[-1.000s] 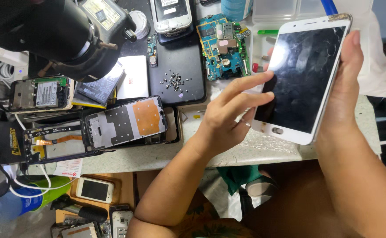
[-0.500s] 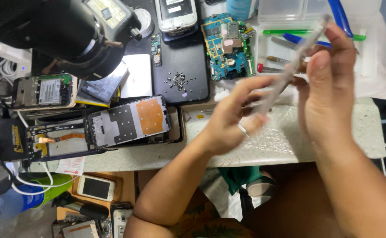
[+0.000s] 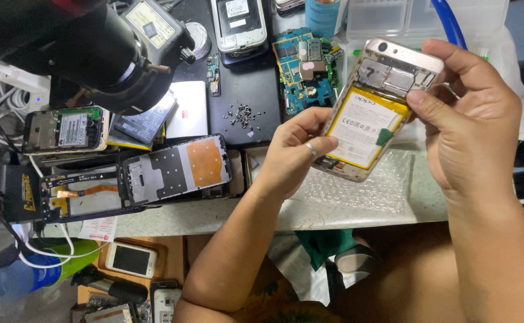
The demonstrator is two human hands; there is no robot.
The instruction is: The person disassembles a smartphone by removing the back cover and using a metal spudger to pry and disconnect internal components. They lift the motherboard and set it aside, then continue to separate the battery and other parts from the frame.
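At the bottom left of the frame, below the bench edge, a small white phone [image 3: 130,259] lies face up on a wooden shelf, with a green and blue bottle [image 3: 58,266] lying beside it. Above these, two bare forearms rise from the lower centre and lower right toward a pale stone-topped workbench [image 3: 357,206].

The left hand [image 3: 292,152], a ring on one finger, closes its fingers around the lower end of an opened smartphone [image 3: 376,107], while the right hand [image 3: 468,116] pinches the upper end between thumb and fingers. The phone sits tilted in the upper centre-right of the frame, held above a sheet of bubble wrap [image 3: 363,185], its back cover off and its yellow-edged white battery [image 3: 362,127] and metal shields showing.

At centre left, a stripped phone frame with a copper-coloured patch [image 3: 178,168] lies on the bench beside another gutted handset [image 3: 64,130]. Beyond it, a scatter of tiny screws [image 3: 241,113] rests on a black mat [image 3: 250,90]. A blue-green circuit board [image 3: 303,69] lies just behind the held phone. At the top left, a black microscope head [image 3: 94,54] looms over the bench, and a white phone shell [image 3: 239,24] lies at the top centre.
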